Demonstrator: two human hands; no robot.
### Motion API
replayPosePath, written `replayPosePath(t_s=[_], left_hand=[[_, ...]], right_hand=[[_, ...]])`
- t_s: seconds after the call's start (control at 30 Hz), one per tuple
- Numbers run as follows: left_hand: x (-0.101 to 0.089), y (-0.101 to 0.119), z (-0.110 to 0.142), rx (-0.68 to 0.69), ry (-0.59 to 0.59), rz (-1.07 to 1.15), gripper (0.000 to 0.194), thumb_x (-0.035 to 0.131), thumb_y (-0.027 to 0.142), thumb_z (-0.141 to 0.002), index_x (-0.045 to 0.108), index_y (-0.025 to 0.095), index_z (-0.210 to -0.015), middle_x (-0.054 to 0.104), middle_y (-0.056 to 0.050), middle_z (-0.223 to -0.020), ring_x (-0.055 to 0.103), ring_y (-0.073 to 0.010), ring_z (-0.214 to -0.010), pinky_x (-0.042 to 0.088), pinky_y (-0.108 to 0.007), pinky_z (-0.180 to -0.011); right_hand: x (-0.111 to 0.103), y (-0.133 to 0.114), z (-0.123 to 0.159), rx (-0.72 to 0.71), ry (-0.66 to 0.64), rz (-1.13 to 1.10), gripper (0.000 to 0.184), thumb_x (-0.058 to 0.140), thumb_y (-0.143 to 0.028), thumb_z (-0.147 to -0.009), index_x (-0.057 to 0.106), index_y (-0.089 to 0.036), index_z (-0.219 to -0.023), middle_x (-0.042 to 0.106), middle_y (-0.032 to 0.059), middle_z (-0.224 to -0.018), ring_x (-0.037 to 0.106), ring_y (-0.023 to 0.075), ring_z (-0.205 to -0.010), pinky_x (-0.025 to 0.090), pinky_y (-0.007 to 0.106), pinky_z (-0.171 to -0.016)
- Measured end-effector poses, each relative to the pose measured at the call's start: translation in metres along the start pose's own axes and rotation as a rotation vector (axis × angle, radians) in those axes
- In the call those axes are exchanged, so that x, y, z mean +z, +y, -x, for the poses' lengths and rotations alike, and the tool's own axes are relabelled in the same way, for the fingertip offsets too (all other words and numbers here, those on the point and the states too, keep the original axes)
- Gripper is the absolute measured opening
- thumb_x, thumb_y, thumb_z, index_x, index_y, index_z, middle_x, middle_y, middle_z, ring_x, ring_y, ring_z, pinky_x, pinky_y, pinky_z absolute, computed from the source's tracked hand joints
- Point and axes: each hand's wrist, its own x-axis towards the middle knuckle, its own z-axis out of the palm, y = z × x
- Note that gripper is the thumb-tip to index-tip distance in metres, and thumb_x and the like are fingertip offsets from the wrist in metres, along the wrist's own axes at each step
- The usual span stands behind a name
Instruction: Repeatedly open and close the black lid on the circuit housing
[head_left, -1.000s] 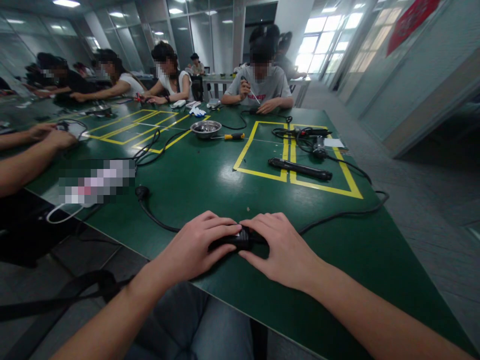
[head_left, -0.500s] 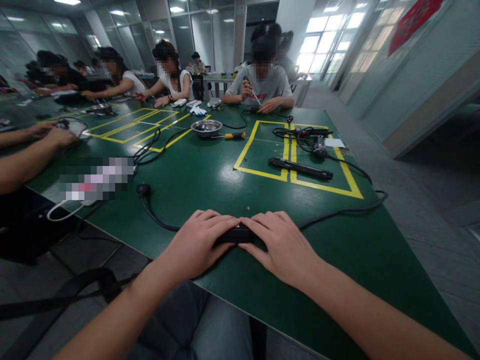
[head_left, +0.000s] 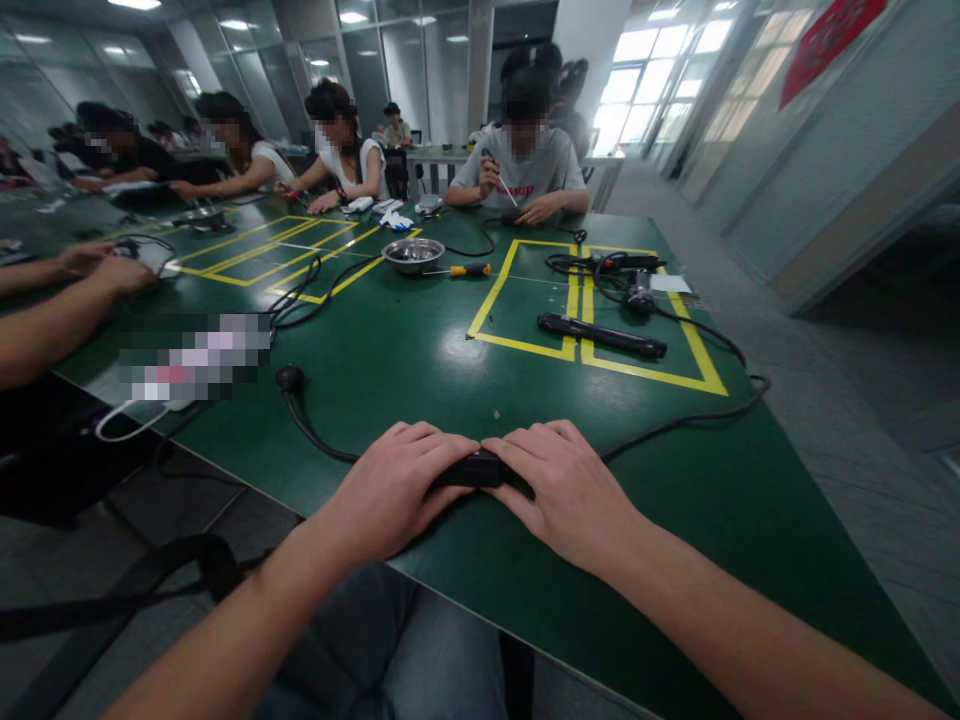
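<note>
Our left hand [head_left: 401, 485] curls round a black block [head_left: 472, 470], fingers over its top and thumb along the near side. Our right hand [head_left: 566, 485] arches at the other end, finger on top and thumb below, the two a little apart and seeming to pinch that end; how firmly, we cannot tell. The fingertips of both hands nearly meet above the block, which sits low between us near the table's [head_left: 675, 540] front edge.

Compared with a second ago, our right finger and thumb are drawn closer together, and the block shows us a smooth, flat side where its ribbed part showed. Since half a second ago, hardly anything differs. We take this to mean the block is turned and is now being steadied at both ends.

Farther out, a cable leads left from beneath our left hand to a plug [head_left: 289, 379]; another cord [head_left: 675, 430] runs off to our right. Beyond lie a black bar [head_left: 600, 336] across the yellow tape [head_left: 519, 348], a metal bowl [head_left: 414, 267] and a yellow-and-black screwdriver [head_left: 471, 271].
</note>
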Motion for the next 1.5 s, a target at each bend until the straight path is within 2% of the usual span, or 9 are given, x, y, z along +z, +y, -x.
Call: replayPosePath(t_s=[0.2, 0.33, 0.53, 0.97, 1.07, 1.17, 1.27, 1.4, 1.5], left_hand=[[-0.001, 0.0, 0.0, 0.017, 0.008, -0.005, 0.025, 0.061, 0.037, -0.113, 0.067, 0.023, -0.132, 0.081, -0.008, -0.119, 0.073, -0.0254, -0.104, 0.052, -0.04, -0.088], [0.0, -0.001, 0.0, 0.05, 0.015, 0.002, 0.028, 0.06, 0.036, -0.114, 0.066, 0.022, -0.138, 0.081, -0.009, -0.128, 0.073, -0.0254, -0.108, 0.053, -0.04, -0.088], [0.005, -0.006, 0.002, 0.096, 0.074, -0.016, 0.035, 0.063, 0.032, -0.112, 0.065, 0.024, -0.146, 0.079, -0.01, -0.134, 0.072, -0.0267, -0.111, 0.055, -0.042, -0.09], [-0.002, 0.0, 0.003, 0.084, 0.027, 0.065, 0.032, 0.057, 0.025, -0.109, 0.069, 0.024, -0.138, 0.078, -0.011, -0.133, 0.071, -0.03, -0.111, 0.054, -0.047, -0.091], [-0.003, -0.002, 0.004, 0.004, 0.077, 0.206, 0.026, 0.06, 0.025, -0.106, 0.067, 0.025, -0.131, 0.079, -0.01, -0.128, 0.072, -0.0278, -0.11, 0.054, -0.044, -0.093], [-0.005, -0.007, -0.003, -0.207, 0.207, 0.316, 0.017, 0.065, 0.025, -0.1, 0.062, 0.024, -0.117, 0.078, -0.01, -0.123, 0.072, -0.0269, -0.107, 0.055, -0.042, -0.094], [-0.009, -0.011, -0.021, -0.339, 0.151, 0.254, 0.015, 0.071, 0.021, -0.094, 0.058, 0.025, -0.102, 0.078, -0.008, -0.12, 0.071, -0.0301, -0.11, 0.054, -0.047, -0.096], [-0.009, -0.016, -0.039, -0.37, -0.017, 0.184, 0.016, 0.074, 0.015, -0.09, 0.061, 0.025, -0.093, 0.081, -0.006, -0.119, 0.07, -0.032, -0.115, 0.054, -0.05, -0.1], [-0.009, -0.019, -0.03, -0.303, 0.024, 0.163, 0.01, 0.07, 0.017, -0.096, 0.069, 0.024, -0.102, 0.077, -0.01, -0.135, 0.068, -0.0321, -0.126, 0.055, -0.052, -0.108]], right_hand=[[0.001, 0.001, 0.002, -0.003, -0.001, -0.002, 0.02, 0.074, -0.023, -0.103, 0.073, -0.017, -0.122, 0.08, 0.0076, -0.104, 0.069, 0.0252, -0.091, 0.045, 0.041, -0.084], [0.0, 0.0, 0.002, 0.0, 0.004, -0.013, 0.022, 0.075, -0.022, -0.102, 0.073, -0.016, -0.124, 0.08, 0.0077, -0.105, 0.069, 0.0257, -0.09, 0.046, 0.042, -0.083], [-0.004, -0.005, 0.001, 0.05, 0.013, -0.13, 0.032, 0.079, -0.028, -0.095, 0.071, -0.014, -0.123, 0.079, 0.0111, -0.11, 0.071, 0.0295, -0.095, 0.049, 0.046, -0.087], [0.003, -0.004, 0.002, 0.156, -0.074, -0.277, 0.033, 0.078, -0.014, -0.089, 0.067, -0.02, -0.12, 0.078, 0.0105, -0.114, 0.07, 0.0308, -0.103, 0.054, 0.048, -0.09], [0.004, -0.004, 0.002, 0.252, -0.065, -0.308, 0.057, 0.083, -0.015, -0.084, 0.06, -0.022, -0.135, 0.078, 0.0094, -0.114, 0.07, 0.0308, -0.103, 0.055, 0.048, -0.092], [0.005, -0.005, 0.002, 0.339, -0.067, -0.343, 0.076, 0.085, -0.014, -0.08, 0.051, -0.025, -0.147, 0.078, 0.0074, -0.115, 0.07, 0.0313, -0.105, 0.055, 0.05, -0.095], [0.005, -0.006, 0.001, 0.327, -0.079, -0.333, 0.068, 0.085, -0.016, -0.08, 0.054, -0.024, -0.141, 0.077, 0.0084, -0.117, 0.068, 0.0318, -0.106, 0.054, 0.05, -0.095], [0.0, -0.007, 0.0, 0.276, -0.084, -0.284, 0.04, 0.081, -0.023, -0.086, 0.064, -0.02, -0.122, 0.074, 0.0104, -0.11, 0.067, 0.0298, -0.098, 0.053, 0.047, -0.087], [-0.003, -0.008, -0.001, 0.254, -0.098, -0.259, 0.029, 0.076, -0.023, -0.091, 0.066, -0.019, -0.118, 0.074, 0.009, -0.102, 0.067, 0.0274, -0.091, 0.052, 0.043, -0.082]])
